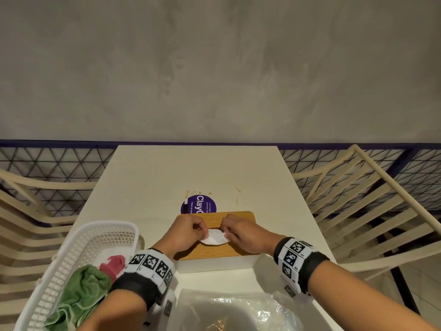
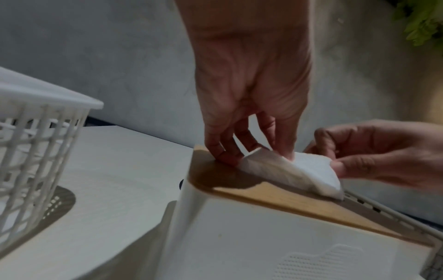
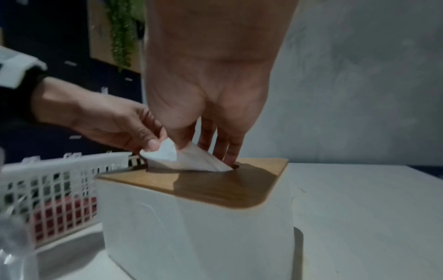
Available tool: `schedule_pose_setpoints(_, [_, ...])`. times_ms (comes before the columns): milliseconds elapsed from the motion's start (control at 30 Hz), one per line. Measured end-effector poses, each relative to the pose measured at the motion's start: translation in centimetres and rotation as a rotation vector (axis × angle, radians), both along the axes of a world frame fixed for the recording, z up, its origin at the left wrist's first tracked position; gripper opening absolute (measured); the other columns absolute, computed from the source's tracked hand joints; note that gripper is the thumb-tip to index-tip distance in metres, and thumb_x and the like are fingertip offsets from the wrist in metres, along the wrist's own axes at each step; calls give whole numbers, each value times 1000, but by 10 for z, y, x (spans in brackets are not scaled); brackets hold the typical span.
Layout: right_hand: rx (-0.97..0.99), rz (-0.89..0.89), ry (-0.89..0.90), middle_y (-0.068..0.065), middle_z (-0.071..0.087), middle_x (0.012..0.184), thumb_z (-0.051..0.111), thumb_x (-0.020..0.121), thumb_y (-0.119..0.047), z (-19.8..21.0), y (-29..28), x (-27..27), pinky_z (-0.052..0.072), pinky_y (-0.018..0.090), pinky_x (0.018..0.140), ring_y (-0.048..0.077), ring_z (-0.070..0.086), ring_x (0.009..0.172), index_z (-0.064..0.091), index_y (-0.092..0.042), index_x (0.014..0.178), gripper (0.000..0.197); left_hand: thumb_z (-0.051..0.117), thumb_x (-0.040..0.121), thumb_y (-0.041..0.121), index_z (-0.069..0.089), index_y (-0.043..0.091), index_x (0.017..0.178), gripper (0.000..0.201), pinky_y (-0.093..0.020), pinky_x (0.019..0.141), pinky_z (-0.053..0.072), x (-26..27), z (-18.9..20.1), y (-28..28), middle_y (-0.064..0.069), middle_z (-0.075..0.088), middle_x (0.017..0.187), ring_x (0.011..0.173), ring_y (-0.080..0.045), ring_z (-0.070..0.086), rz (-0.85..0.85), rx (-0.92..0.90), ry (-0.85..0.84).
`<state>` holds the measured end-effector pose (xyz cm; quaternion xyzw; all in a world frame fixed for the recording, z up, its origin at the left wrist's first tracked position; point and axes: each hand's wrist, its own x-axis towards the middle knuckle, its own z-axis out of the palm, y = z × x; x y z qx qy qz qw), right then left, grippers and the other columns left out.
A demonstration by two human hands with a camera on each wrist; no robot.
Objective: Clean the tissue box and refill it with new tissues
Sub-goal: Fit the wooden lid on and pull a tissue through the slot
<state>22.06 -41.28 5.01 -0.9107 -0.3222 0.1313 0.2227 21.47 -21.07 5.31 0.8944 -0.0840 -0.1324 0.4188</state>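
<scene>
The tissue box (image 1: 214, 261) is white with a wooden lid (image 1: 214, 252) and stands on the white table (image 1: 148, 182) in front of me. A white tissue (image 1: 214, 238) pokes up from the lid's slot. My left hand (image 1: 188, 231) pinches its left end and my right hand (image 1: 241, 232) pinches its right end. In the left wrist view, the left hand (image 2: 239, 147) has its fingers down on the lid (image 2: 287, 197) beside the tissue (image 2: 299, 170). In the right wrist view, the right hand (image 3: 210, 144) reaches to the slot, over the tissue (image 3: 189, 159).
A white plastic basket (image 1: 78, 235) at the front left holds a green cloth (image 1: 81, 295) and a pink item (image 1: 112, 263). A clear plastic bag (image 1: 238, 311) lies at the near edge. A purple sticker (image 1: 198, 204) and brown stains (image 1: 237, 194) mark the table. Slatted chairs (image 1: 358, 199) flank it.
</scene>
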Motion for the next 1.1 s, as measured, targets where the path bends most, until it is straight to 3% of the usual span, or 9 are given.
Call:
schedule_pose_setpoints(133, [5, -142, 185, 11, 64, 92, 65, 85, -25, 4, 1, 5, 44, 36, 74, 27, 55, 89, 44, -27, 62, 30, 75, 72, 9, 62, 30, 57, 30, -16, 82, 37, 0, -1, 4, 9, 61, 101, 102, -6, 53, -75, 49, -10])
schedule_pose_setpoints(233, [-106, -117, 162, 10, 67, 96, 72, 79, -28, 2, 2, 5, 34, 29, 68, 23, 50, 96, 48, -22, 65, 28, 75, 72, 9, 61, 32, 56, 31, -18, 91, 36, -1, -5, 8, 6, 61, 115, 111, -8, 52, -109, 61, -27])
schedule_pose_setpoints(333, [-97, -140, 168, 8, 66, 97, 75, 75, -27, 0, 2, 5, 32, 28, 65, 21, 48, 93, 48, -25, 65, 29, 72, 75, 9, 60, 29, 59, 29, -12, 86, 35, -3, -7, 7, 7, 59, 112, 110, -6, 53, -123, 54, -13])
schedule_pose_setpoints(433, [-56, -165, 195, 3, 60, 91, 75, 74, -25, 5, 4, 6, 34, 30, 64, 17, 46, 81, 56, -15, 88, 25, 67, 78, 7, 55, 27, 62, 28, -22, 90, 45, -2, -7, 6, 8, 64, 102, 105, -9, 59, -133, 4, 13])
schedule_pose_setpoints(633, [70, -317, 73, 1, 62, 71, 60, 87, -14, -2, 7, 13, 37, 26, 61, 15, 52, 67, 64, -6, 75, 14, 56, 88, 7, 51, 25, 70, 26, -10, 55, 39, -1, -3, -3, 4, 56, 67, 60, -7, 49, 61, -36, -104])
schedule_pose_setpoints(800, [139, -407, 35, -11, 55, 65, 51, 91, -8, -2, 9, 19, 32, 16, 53, 8, 49, 61, 62, 1, 75, 22, 64, 83, 9, 57, 22, 78, 15, -11, 61, 41, 1, -2, -7, 5, 60, 75, 69, -10, 53, 198, -137, -71])
schedule_pose_setpoints(867, [123, -416, 24, -5, 58, 72, 48, 93, -9, 0, 9, 21, 32, 22, 56, 14, 50, 66, 62, 3, 79, 23, 80, 67, 15, 56, 23, 90, 34, -18, 71, 44, 0, -1, -2, 5, 56, 86, 73, -9, 51, 124, -146, -36])
schedule_pose_setpoints(967, [48, -402, 29, 7, 64, 79, 47, 94, -10, 1, 9, 25, 32, 23, 62, 18, 50, 70, 63, 0, 82, 22, 80, 65, 16, 46, 29, 101, 52, -27, 84, 47, -2, -1, 5, 8, 44, 108, 92, -10, 49, -36, 157, -132])
schedule_pose_setpoints(1100, [93, -431, -33, 13, 65, 82, 47, 89, -6, 2, 12, 24, 44, 34, 64, 29, 58, 75, 58, -6, 83, 12, 59, 84, 16, 52, 19, 95, 13, -31, 76, 50, -6, -7, 4, 2, 46, 108, 99, -17, 49, -176, 424, -336])
